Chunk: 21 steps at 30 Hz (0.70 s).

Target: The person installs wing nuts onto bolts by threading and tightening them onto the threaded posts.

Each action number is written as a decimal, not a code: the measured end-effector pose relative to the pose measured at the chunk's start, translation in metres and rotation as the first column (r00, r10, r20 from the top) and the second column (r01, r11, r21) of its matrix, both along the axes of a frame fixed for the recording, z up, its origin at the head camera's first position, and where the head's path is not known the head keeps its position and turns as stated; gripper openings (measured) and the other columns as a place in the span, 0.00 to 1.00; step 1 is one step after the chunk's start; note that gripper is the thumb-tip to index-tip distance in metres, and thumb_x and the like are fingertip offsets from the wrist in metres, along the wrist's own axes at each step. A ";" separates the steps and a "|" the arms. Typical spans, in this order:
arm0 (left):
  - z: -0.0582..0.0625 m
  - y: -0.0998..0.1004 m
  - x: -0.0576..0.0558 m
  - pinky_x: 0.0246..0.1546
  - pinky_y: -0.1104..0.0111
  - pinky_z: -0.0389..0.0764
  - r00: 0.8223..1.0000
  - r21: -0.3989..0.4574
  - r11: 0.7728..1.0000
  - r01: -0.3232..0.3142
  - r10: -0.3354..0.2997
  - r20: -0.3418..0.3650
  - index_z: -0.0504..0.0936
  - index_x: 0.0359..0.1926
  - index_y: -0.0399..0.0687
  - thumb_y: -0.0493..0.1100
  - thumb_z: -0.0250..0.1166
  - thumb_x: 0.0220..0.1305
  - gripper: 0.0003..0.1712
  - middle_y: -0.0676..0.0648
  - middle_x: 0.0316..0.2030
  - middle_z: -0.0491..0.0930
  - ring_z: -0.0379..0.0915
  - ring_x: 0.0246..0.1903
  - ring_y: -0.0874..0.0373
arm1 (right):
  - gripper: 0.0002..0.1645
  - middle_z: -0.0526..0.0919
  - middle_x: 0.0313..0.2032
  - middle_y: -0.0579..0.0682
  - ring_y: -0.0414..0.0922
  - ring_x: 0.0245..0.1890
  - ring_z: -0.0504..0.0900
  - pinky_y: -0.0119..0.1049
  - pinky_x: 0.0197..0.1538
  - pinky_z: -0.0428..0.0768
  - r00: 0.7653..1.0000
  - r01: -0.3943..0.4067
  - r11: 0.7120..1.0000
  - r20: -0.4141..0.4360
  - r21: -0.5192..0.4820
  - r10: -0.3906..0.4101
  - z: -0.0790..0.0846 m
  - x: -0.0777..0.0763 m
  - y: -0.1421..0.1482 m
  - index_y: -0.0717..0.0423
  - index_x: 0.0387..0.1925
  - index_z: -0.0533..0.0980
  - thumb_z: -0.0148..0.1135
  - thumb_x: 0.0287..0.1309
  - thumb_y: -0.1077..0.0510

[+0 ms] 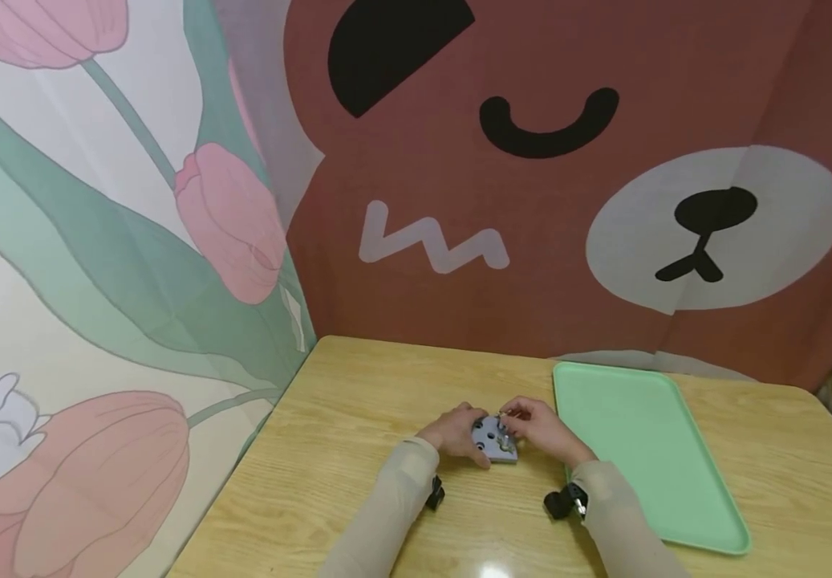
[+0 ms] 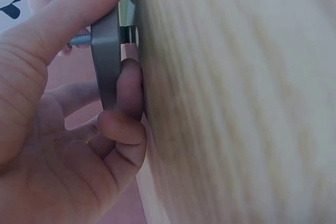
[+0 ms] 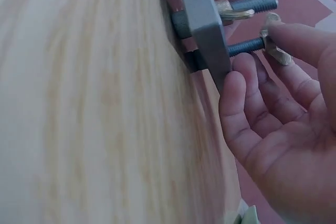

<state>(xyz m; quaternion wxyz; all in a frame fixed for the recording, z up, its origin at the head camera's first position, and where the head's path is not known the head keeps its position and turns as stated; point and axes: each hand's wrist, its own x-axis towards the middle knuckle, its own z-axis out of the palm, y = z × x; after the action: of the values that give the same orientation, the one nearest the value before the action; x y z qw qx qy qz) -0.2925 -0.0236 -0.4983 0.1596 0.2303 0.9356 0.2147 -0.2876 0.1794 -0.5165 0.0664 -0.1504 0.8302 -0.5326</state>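
Over the table, a grey metal plate point(image 1: 489, 451) with holes stands on the bolt heads beneath it. My left hand point(image 1: 453, 432) grips the plate's edge, thumb on one side and fingers curled under the other. At the plate's far right, my right hand point(image 1: 541, 429) pinches a brass wing nut point(image 3: 282, 56) between thumb and fingers. That wing nut sits at the tip of a threaded bolt point(image 3: 245, 48) sticking up through the plate. A second wing nut point(image 3: 224, 12) is low on a neighbouring bolt point(image 3: 265, 3), close to the plate's face.
A light green tray point(image 1: 639, 449) lies on the wooden table point(image 1: 314, 457) to the right, beside my right forearm. Printed cloths with a bear and tulips hang behind the table and along its left side.
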 end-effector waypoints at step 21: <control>-0.008 -0.002 -0.003 0.36 0.69 0.69 1.000 0.073 0.997 -0.010 0.010 0.013 0.70 0.63 0.52 0.55 0.79 0.39 0.48 0.54 0.45 0.69 0.66 0.35 0.62 | 0.22 0.75 0.42 0.62 0.48 0.38 0.75 0.42 0.38 0.77 0.999 -0.016 0.994 0.037 -0.107 0.020 0.002 0.001 -0.001 0.69 0.59 0.67 0.52 0.64 0.68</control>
<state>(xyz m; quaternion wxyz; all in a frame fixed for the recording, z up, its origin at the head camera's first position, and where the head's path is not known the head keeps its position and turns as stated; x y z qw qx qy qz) -0.2953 -0.0255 -0.5058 0.1560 0.2299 0.9273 0.2510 -0.2861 0.1787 -0.5147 0.0789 -0.1509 0.7979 -0.5782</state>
